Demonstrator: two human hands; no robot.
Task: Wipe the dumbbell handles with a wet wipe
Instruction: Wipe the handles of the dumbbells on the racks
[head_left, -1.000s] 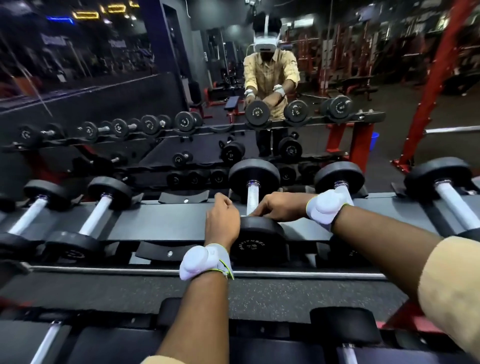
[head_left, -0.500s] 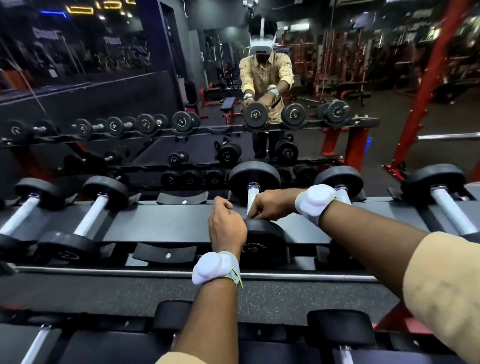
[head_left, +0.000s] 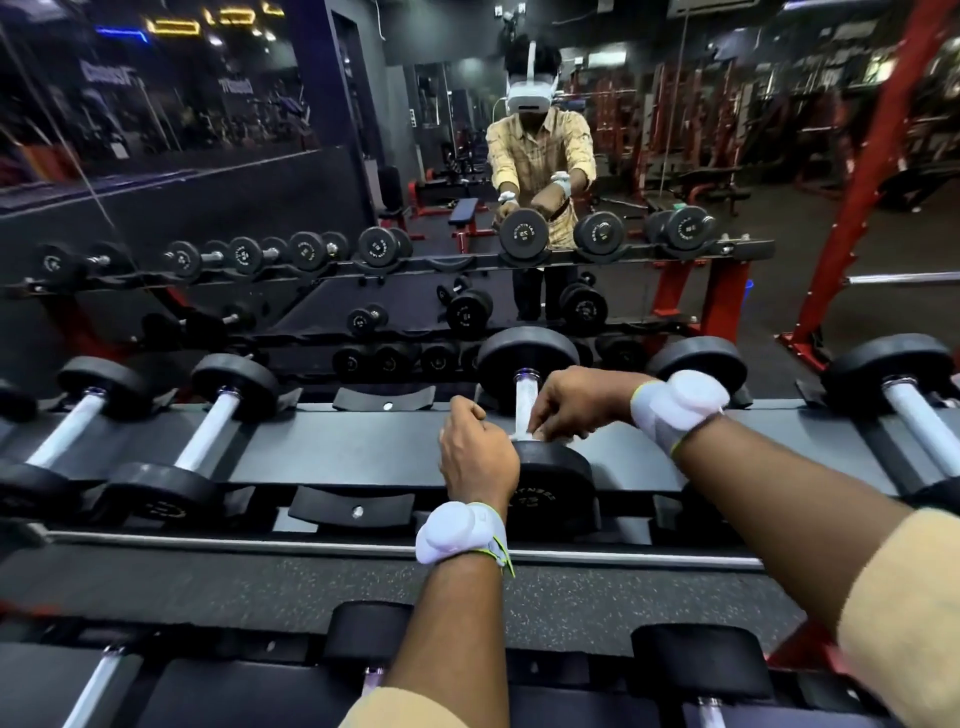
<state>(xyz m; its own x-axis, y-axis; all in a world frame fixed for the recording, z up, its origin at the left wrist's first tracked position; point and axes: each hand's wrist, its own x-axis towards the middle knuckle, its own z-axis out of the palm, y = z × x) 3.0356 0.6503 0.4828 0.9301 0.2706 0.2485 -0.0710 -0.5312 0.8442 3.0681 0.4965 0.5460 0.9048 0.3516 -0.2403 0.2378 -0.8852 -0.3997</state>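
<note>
Right at the near end of the handle (head_left: 523, 400), the right hand's (head_left: 582, 402) fingers (head_left: 544, 418) curl downward and pinch a wet wipe (head_left: 540, 434) against the bar. Only a pale scrap of the wipe shows beneath them. The left hand (head_left: 478, 457) sits just beside, knuckles up, its fingers curled at the left edge of the near head. Whether they grip the head or merely rest there I cannot tell. The dumbbell (head_left: 553, 488) lies front to back on the upper shelf of the rack (head_left: 363, 447), its far head toward the mirror (head_left: 260, 182). White wrist bands (head_left: 675, 405) wrap both wrists. Neighbouring dumbbells (head_left: 208, 415) lie left and right on the same shelf, with others on the shelf below. The mirror reflects the person leaning over the rack.
</note>
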